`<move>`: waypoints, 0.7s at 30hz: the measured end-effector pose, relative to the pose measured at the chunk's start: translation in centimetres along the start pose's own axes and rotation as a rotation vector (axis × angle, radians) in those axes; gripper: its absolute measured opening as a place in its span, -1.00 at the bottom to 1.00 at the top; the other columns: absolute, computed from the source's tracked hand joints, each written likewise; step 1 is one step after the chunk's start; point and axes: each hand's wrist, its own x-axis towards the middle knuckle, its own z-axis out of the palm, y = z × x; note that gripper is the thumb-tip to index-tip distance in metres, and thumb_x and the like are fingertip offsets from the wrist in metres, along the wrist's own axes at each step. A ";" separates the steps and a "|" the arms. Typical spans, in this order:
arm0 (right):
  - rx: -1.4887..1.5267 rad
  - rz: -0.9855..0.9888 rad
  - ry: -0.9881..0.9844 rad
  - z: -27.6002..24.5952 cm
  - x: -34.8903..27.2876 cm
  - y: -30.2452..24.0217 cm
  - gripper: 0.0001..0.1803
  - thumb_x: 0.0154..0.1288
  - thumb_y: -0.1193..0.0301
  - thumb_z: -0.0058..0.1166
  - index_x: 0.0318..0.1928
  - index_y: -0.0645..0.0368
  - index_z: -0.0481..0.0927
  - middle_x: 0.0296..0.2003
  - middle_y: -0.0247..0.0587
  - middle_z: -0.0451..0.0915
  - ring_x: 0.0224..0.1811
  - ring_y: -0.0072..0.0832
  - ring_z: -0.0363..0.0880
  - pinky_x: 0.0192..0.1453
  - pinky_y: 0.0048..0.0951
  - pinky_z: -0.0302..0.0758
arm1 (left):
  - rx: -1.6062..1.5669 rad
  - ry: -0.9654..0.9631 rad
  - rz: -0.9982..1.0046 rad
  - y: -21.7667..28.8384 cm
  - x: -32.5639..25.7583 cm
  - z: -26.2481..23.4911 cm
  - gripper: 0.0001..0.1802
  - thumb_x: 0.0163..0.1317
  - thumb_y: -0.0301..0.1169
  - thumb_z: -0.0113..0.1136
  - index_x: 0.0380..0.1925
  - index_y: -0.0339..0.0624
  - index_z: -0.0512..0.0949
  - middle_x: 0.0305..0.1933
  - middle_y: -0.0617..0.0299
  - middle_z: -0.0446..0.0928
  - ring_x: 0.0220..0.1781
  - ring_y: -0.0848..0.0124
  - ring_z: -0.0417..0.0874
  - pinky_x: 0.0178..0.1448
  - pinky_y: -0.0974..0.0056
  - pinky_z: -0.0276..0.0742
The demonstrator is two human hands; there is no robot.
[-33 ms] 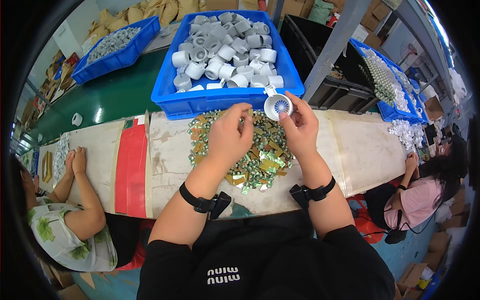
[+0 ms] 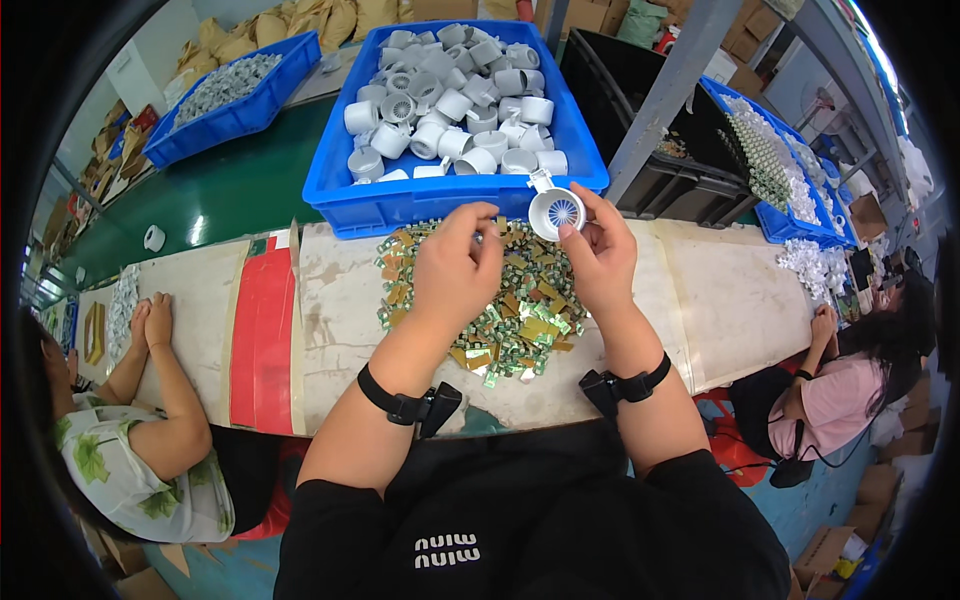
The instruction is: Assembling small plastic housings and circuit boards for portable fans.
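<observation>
My right hand (image 2: 602, 252) grips a white round plastic housing (image 2: 549, 205) by its right side, thumb at the rim and fingers behind. The housing has a slotted, fan-like grille inside and a small hinged tab on top. My left hand (image 2: 458, 262) is closed, fingers curled toward the thumb, apart from the housing and to its left. What its fingertips hold, if anything, is hidden. Beneath both hands spreads a pile of small green and tan circuit boards (image 2: 535, 325). Just beyond stands a blue bin (image 2: 450, 212) heaped with similar grey-white housings (image 2: 455, 105).
A grey metal post (image 2: 668, 100) rises right of the bin, before a black crate (image 2: 690, 190). Red sheeting (image 2: 262, 340) covers part of the worktable (image 2: 335, 370) at left. People sit at both sides. Another blue bin (image 2: 215, 130) lies far left; a loose housing (image 2: 154, 238) rests on the green surface.
My left hand has shifted very slightly left, away from the housing. My right hand and the housing stay in place.
</observation>
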 end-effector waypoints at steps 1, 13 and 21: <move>0.000 0.001 0.000 -0.1 -0.1 0.2 -0.41 0.27 0.51 0.41 0.33 0.30 0.66 -0.18 -0.36 0.52 -0.42 -0.73 0.34 -0.37 -0.59 0.28 | 0.018 0.015 0.005 0.2 0.2 -0.3 -0.79 0.53 -0.47 0.26 0.08 -0.26 0.67 -0.15 0.17 0.72 -0.40 0.49 0.73 -0.37 0.34 0.60; 0.105 -0.077 -0.186 -0.1 -0.6 -0.7 -0.36 0.24 0.57 0.24 0.38 0.33 0.62 -0.12 -0.34 0.51 -0.39 -0.69 0.35 -0.24 -0.57 0.35 | -0.636 -0.080 -0.335 -0.5 0.0 0.8 -0.77 0.60 -0.40 0.25 0.13 -0.26 0.69 -0.21 0.30 0.68 -0.42 0.57 0.66 -0.38 0.42 0.52; -0.046 -0.173 -0.206 -0.2 -0.6 -1.4 -0.36 0.17 0.52 0.29 0.34 0.24 0.68 -0.22 -0.28 0.55 -0.45 -0.58 0.43 -0.23 -0.49 0.40 | -0.696 -0.050 -0.346 -0.3 -0.1 0.6 -0.77 0.56 -0.41 0.34 0.04 -0.36 0.69 -0.15 0.25 0.74 -0.38 0.64 0.67 -0.37 0.45 0.59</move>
